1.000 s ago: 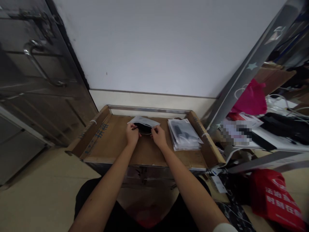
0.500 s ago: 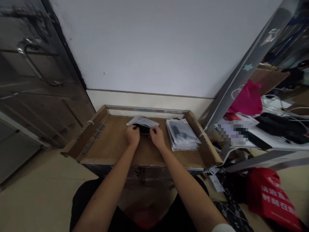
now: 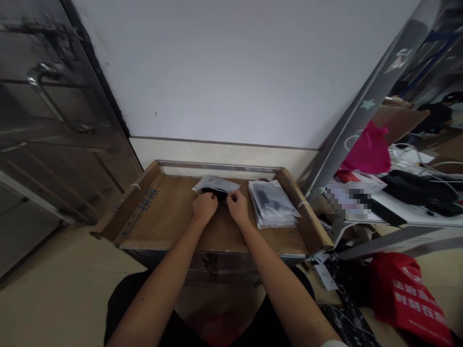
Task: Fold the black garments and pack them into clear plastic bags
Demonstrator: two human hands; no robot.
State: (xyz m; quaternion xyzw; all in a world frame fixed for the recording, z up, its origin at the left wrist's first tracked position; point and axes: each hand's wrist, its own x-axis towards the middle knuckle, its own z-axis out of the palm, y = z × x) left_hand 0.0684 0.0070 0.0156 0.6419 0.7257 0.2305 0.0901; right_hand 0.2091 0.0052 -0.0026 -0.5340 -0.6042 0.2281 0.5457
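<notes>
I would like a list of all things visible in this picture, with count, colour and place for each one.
clear pouch: one, clear with a dark item inside, middle of the work surface, both hands on it
stack of pouches: one pile, clear with dark contents, right part of the work surface
cardboard work surface: one, brown, centre, blue print at its left edge
metal door: one, grey, left
pink bag: one, right shelf
red bag: one, white print, lower right
left hand: one, at the pouch's near edge
right hand: one, pinching the pouch's near edge
</notes>
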